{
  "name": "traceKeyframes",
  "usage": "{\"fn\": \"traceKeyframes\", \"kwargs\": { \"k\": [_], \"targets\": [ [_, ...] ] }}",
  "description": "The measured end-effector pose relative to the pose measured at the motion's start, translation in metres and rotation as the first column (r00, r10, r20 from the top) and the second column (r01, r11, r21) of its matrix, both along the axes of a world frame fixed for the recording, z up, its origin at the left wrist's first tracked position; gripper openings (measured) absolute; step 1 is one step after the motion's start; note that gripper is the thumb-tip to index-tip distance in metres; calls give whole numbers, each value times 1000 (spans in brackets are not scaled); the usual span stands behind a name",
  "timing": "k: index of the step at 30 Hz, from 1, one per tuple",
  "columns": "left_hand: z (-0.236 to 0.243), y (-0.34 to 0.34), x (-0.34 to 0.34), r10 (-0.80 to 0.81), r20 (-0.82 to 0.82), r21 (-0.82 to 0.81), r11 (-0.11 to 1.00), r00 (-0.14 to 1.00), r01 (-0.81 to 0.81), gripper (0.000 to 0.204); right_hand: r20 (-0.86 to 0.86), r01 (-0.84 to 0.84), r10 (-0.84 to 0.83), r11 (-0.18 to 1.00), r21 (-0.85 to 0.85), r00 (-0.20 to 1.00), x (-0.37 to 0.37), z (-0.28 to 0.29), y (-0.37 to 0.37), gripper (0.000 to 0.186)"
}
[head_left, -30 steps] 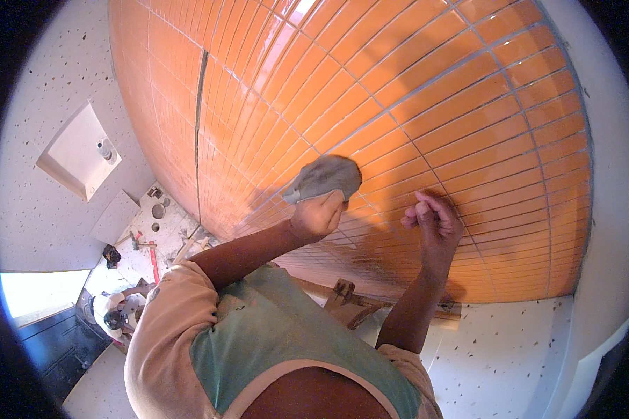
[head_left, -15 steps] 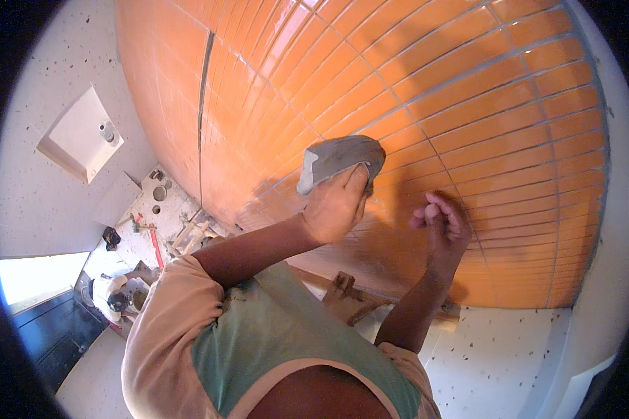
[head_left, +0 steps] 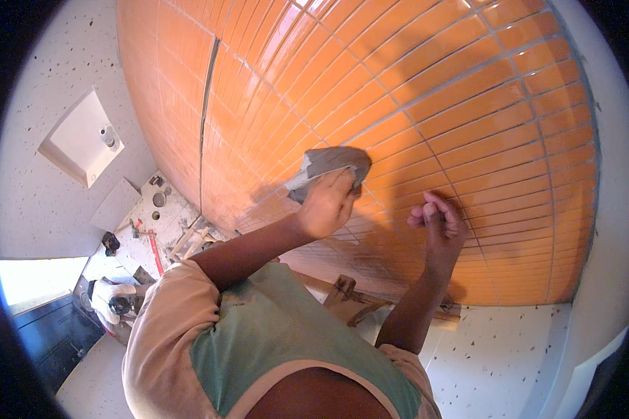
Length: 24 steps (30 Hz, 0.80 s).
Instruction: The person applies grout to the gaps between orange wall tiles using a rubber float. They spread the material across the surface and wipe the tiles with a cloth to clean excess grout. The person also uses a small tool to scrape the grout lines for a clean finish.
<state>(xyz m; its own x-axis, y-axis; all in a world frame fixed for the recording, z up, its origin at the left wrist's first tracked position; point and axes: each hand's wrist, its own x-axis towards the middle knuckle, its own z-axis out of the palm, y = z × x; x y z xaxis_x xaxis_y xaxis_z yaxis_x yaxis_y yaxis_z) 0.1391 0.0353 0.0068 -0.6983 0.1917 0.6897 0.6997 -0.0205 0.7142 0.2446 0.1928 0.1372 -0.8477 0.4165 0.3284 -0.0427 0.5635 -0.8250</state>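
Observation:
My left hand is closed round a crumpled grey cloth and holds it against the orange tiled wall. A lighter flap of the cloth hangs out beside my knuckles. Narrow tiles with grey joint lines surround it, and a hazy film dulls the tiles lower down and to the left. Off to the right, my right hand is raised in front of the same wall with its fingers curled in and the thumb against them. Nothing shows between those fingers.
Below the wall are rough wooden boards. At the left, a speckled wall has a square recess with a pipe stub. A red-handled tool lies on the floor, and another person is at lower left.
My left hand has slid the cloth down and a little left across the tiles. My right hand has barely shifted. The other person at lower left has changed posture.

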Motion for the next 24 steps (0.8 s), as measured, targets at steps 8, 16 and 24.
{"fn": "traceKeyframes", "kwargs": {
  "k": [8, 16, 24],
  "targets": [
    [-60, -7, 0, 18, 46, -141, 990, 999, -11, 19, -38, -26, 27, 999, 42, 999, -3, 3, -9, 19],
    [3, 7, -11, 11, -128, 82, 997, 992, 0, 12, 36, 3, -5, 999, 41, 999, 0, 1, -10, 19],
    [-106, 7, 8, -94, 162, -180, 976, 982, 123, 10, 33, 5, -5, 1000, -1, 999, 7, -2, -7, 20]
  ]
}}
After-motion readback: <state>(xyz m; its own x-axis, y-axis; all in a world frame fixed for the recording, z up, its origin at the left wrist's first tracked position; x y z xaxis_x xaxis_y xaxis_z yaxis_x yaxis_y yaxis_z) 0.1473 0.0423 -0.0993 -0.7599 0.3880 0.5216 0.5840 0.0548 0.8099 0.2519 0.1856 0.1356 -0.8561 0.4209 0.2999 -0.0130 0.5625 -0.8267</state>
